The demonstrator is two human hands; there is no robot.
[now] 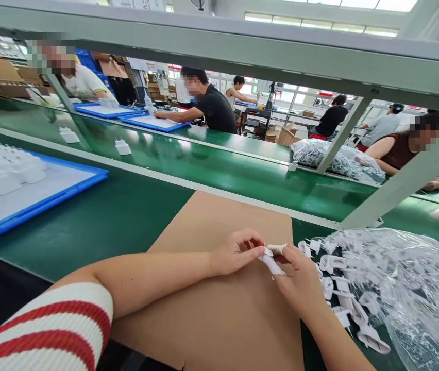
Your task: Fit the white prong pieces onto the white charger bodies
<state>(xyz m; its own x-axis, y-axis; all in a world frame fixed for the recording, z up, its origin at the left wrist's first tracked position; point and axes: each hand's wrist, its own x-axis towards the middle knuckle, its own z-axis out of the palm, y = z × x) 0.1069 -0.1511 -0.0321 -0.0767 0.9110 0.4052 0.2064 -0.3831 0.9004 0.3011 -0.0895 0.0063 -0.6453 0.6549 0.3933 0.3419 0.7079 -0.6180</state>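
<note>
My left hand (235, 252) and my right hand (300, 281) meet above a brown cardboard sheet (219, 319) on the green bench. Both pinch a small white plastic plug part (271, 260) between their fingertips; the right fingers carry white tape or finger cots. My left forearm lies across the cardboard, its sleeve striped red and white. Just right of my hands, several loose white plug parts (343, 299) spill from a clear plastic bag (408, 293).
A blue tray (68, 193) with white chargers sits at the left. Beyond runs a green conveyor belt (212, 165) carrying single white chargers (122, 147). A grey frame strut (405, 180) slants at the right. Other people work at the far side of the belt.
</note>
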